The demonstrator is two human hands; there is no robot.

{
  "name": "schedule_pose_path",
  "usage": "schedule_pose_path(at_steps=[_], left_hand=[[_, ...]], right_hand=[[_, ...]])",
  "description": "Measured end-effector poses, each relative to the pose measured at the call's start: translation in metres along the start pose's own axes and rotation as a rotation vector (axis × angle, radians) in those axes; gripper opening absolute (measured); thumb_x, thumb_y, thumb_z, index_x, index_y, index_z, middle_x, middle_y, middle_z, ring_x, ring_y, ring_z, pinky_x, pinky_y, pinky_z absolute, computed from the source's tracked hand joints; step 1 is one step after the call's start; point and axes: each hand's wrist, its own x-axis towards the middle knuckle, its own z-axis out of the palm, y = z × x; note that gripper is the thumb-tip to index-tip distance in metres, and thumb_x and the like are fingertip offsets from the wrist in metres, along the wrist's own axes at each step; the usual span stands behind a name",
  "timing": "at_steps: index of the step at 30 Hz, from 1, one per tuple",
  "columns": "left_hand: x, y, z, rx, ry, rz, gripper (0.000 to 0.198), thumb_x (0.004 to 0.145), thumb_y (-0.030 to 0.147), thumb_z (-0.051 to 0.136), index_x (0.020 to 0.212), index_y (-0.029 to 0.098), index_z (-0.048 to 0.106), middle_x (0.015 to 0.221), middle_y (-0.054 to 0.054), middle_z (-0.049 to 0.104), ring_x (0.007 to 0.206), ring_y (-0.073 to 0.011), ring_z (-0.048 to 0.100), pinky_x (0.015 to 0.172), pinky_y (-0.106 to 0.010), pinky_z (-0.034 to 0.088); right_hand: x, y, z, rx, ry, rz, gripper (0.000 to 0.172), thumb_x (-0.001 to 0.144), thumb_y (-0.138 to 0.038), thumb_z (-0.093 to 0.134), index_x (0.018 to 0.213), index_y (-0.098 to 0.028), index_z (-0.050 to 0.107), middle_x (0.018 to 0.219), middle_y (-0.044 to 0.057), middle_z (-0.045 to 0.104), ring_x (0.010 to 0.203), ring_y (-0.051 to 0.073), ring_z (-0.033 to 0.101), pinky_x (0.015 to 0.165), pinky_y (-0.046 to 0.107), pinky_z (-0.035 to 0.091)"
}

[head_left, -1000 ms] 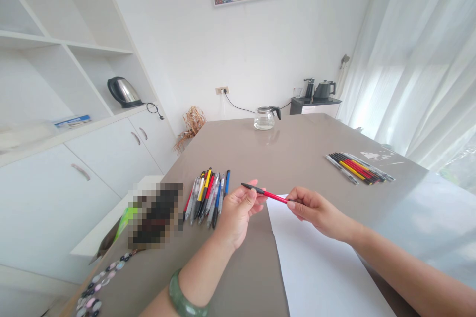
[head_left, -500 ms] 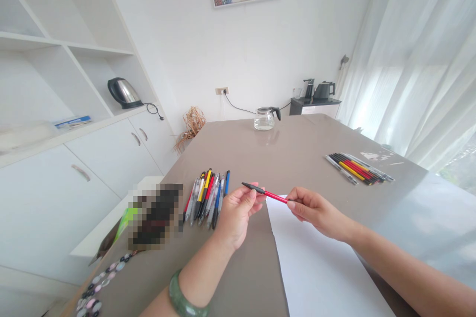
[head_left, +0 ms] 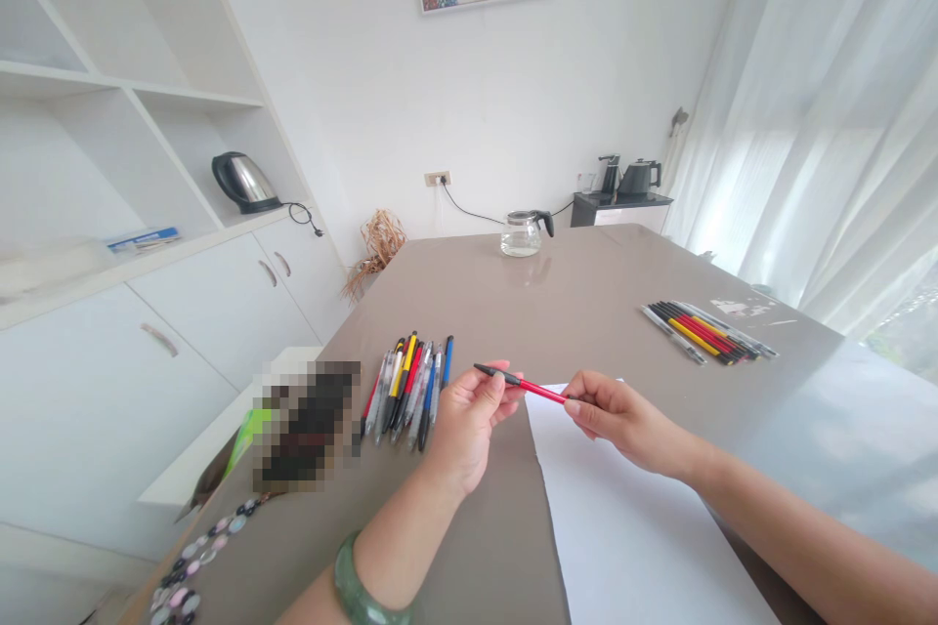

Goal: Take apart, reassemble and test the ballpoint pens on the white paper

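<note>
A red pen [head_left: 540,392] with a black tip section is held sideways between my two hands, over the far edge of a white sheet of paper [head_left: 630,518]. My left hand [head_left: 473,415] pinches it near the black end, which points left. At the red end, the fingertips of my right hand [head_left: 616,418] are closed around it. Just left of my left hand lies a loose pile of pens [head_left: 406,391] in red, yellow, blue, black and clear. Farther off at the right, a row of pens [head_left: 707,332] lies side by side.
On the brown table [head_left: 469,298], a glass pot [head_left: 521,236] of clear liquid stands near the far edge. A pixelated dark object [head_left: 308,425] with a bead strand [head_left: 191,562] lies at the left edge. A metal kettle [head_left: 245,183] sits on the left shelf.
Both hands keep the same grip on the red pen, which has shifted only very slightly. Everything else stays where it was.
</note>
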Motion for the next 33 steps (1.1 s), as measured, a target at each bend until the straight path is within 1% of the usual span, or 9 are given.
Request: schedule_pose_path(at_steps=[3, 5, 11, 15, 19, 23, 25, 29, 33], left_hand=[[0.001, -0.001, -0.001, 0.018, 0.064, 0.012, 0.021, 0.068, 0.032, 0.063, 0.08, 0.016, 0.058, 0.088, -0.007, 0.063, 0.081, -0.0168, 0.06, 0.071, -0.026, 0.042], [0.002, -0.001, -0.001, 0.01, 0.072, 0.012, 0.02, 0.067, 0.033, 0.064, 0.076, 0.016, 0.057, 0.087, -0.006, 0.064, 0.081, -0.0164, 0.06, 0.071, -0.027, 0.042], [0.001, 0.0, -0.001, -0.009, 0.011, -0.006, 0.031, 0.068, 0.032, 0.062, 0.096, 0.018, 0.057, 0.096, -0.008, 0.062, 0.086, -0.0186, 0.059, 0.074, -0.029, 0.042], [0.003, 0.0, -0.004, 0.014, 0.04, 0.016, 0.022, 0.07, 0.034, 0.06, 0.082, 0.017, 0.056, 0.089, -0.007, 0.063, 0.082, -0.0172, 0.06, 0.07, -0.026, 0.042], [0.005, 0.001, -0.006, 0.038, 0.045, 0.034, 0.023, 0.073, 0.037, 0.056, 0.083, 0.017, 0.051, 0.086, -0.007, 0.064, 0.08, -0.0175, 0.061, 0.066, -0.025, 0.043], [0.003, 0.003, -0.004, 0.15, 0.009, 0.058, 0.022, 0.076, 0.038, 0.051, 0.085, 0.017, 0.049, 0.087, -0.008, 0.063, 0.079, -0.0188, 0.061, 0.066, -0.027, 0.043], [0.001, 0.004, -0.002, 0.205, -0.005, 0.071, 0.022, 0.076, 0.038, 0.051, 0.084, 0.017, 0.049, 0.086, -0.008, 0.063, 0.078, -0.0189, 0.061, 0.067, -0.029, 0.043], [-0.004, 0.002, 0.003, 0.306, -0.058, 0.097, 0.022, 0.075, 0.037, 0.053, 0.083, 0.016, 0.052, 0.079, -0.006, 0.063, 0.078, -0.0189, 0.06, 0.07, -0.031, 0.044], [-0.008, 0.001, 0.007, 0.333, -0.132, 0.096, 0.02, 0.074, 0.035, 0.054, 0.08, 0.016, 0.054, 0.076, -0.003, 0.061, 0.076, -0.0171, 0.058, 0.069, -0.03, 0.044]], right_hand=[[0.0, -0.001, 0.0, -0.006, -0.006, 0.006, 0.025, 0.08, -0.043, 0.04, 0.075, -0.019, 0.047, 0.061, -0.002, 0.045, 0.053, 0.009, 0.038, 0.048, 0.022, 0.032], [0.0, -0.001, 0.001, -0.005, -0.011, 0.011, 0.025, 0.08, -0.043, 0.041, 0.075, -0.019, 0.047, 0.061, -0.002, 0.045, 0.053, 0.009, 0.038, 0.048, 0.022, 0.032], [0.0, 0.0, 0.0, 0.044, 0.001, -0.008, 0.026, 0.081, -0.043, 0.039, 0.075, -0.018, 0.046, 0.06, -0.002, 0.045, 0.055, 0.009, 0.038, 0.05, 0.022, 0.032], [-0.001, -0.002, -0.001, 0.046, -0.022, 0.007, 0.024, 0.081, -0.041, 0.04, 0.076, -0.018, 0.047, 0.061, -0.002, 0.045, 0.054, 0.009, 0.037, 0.05, 0.022, 0.031], [-0.003, -0.006, 0.001, 0.073, -0.067, 0.023, 0.023, 0.082, -0.039, 0.038, 0.083, -0.019, 0.047, 0.062, -0.001, 0.048, 0.054, 0.009, 0.039, 0.051, 0.022, 0.033], [-0.003, -0.009, 0.005, 0.097, -0.147, 0.021, 0.022, 0.084, -0.035, 0.035, 0.099, -0.021, 0.045, 0.068, 0.0, 0.056, 0.057, 0.011, 0.045, 0.056, 0.025, 0.037], [-0.004, -0.009, 0.006, 0.093, -0.168, 0.01, 0.023, 0.084, -0.033, 0.036, 0.103, -0.022, 0.044, 0.071, 0.001, 0.057, 0.061, 0.011, 0.047, 0.059, 0.025, 0.038], [-0.003, -0.007, 0.011, 0.079, -0.17, -0.005, 0.022, 0.083, -0.036, 0.039, 0.094, -0.019, 0.049, 0.071, 0.001, 0.053, 0.06, 0.01, 0.044, 0.056, 0.023, 0.037], [-0.002, -0.007, 0.014, 0.051, -0.151, -0.039, 0.027, 0.083, -0.041, 0.036, 0.087, -0.018, 0.05, 0.065, -0.001, 0.046, 0.056, 0.008, 0.038, 0.051, 0.021, 0.032]])
